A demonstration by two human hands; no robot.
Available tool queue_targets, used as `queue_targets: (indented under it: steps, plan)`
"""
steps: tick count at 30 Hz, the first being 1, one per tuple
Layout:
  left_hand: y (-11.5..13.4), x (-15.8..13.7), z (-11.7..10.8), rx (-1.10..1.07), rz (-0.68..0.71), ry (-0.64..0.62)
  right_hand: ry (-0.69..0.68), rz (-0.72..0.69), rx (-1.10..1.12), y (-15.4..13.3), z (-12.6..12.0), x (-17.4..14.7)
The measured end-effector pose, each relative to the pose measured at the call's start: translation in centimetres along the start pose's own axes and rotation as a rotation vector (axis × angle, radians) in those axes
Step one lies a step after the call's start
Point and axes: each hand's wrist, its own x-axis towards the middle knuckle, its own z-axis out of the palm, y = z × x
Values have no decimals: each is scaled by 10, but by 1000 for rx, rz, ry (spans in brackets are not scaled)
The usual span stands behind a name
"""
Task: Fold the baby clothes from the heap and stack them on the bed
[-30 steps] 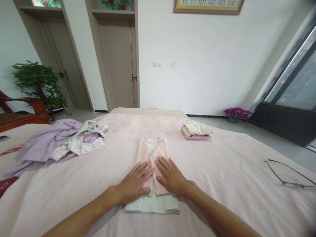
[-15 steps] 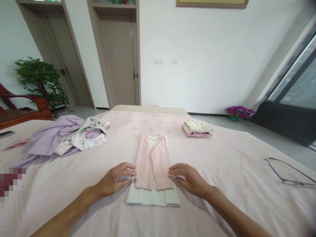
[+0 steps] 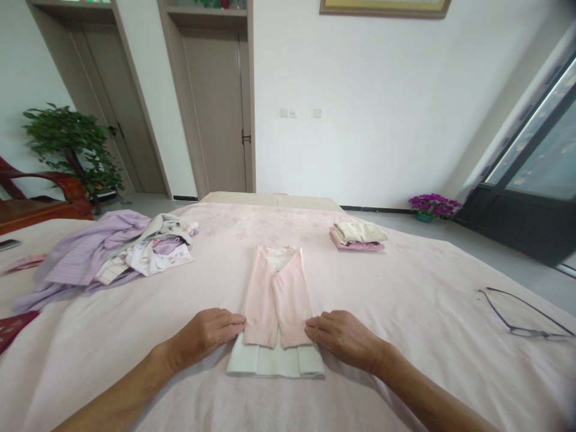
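A small pink and pale green shirt [image 3: 275,300] lies in front of me, its sides folded in and its two pink sleeves laid down over the body. The pale green hem sticks out below the cuffs. My left hand [image 3: 209,333] has its fingers pressed together at the left edge, near that cuff. On the opposite edge, my right hand [image 3: 344,336] closes its fingers by the other cuff. Both hands seem to pinch the fabric at the sides; the thumbs are mostly hidden. The shirt rests flat on the bed cover.
A loose heap of clothes [image 3: 112,246], mostly lilac and white, lies at the left. A small folded stack of clothes [image 3: 357,236] sits at the back right. Eyeglasses [image 3: 524,330] lie on the right of the pink cover [image 3: 400,360]. A phone [image 3: 9,244] is at the far left.
Both hands' fingers have closed in at the shirt's side edges, where they were more spread before. The shirt lies almost as before; the view has shifted slightly.
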Motion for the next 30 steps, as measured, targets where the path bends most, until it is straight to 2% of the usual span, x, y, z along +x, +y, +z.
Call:
queue_targets:
  steps: [4,10,14,18,20,26,30]
  plan:
    - [-2,3,6,33,85,78,-21,-221,-134,3,-2,1]
    - [2,11,5,-23,37,84,-101,-303,-231,1,-11,9]
    - [7,15,2,-71,-19,84,-97,-253,-238,0,1,12]
    - [13,18,-3,-135,-87,111,-49,-147,-136,-1,12,11]
    - [15,18,-4,-159,-104,120,-28,-140,-79,-2,13,10]
    - [14,18,-4,-128,-83,68,22,-108,118,-4,12,7]
    - [12,18,-1,-42,-54,83,55,-67,148,-9,12,8]
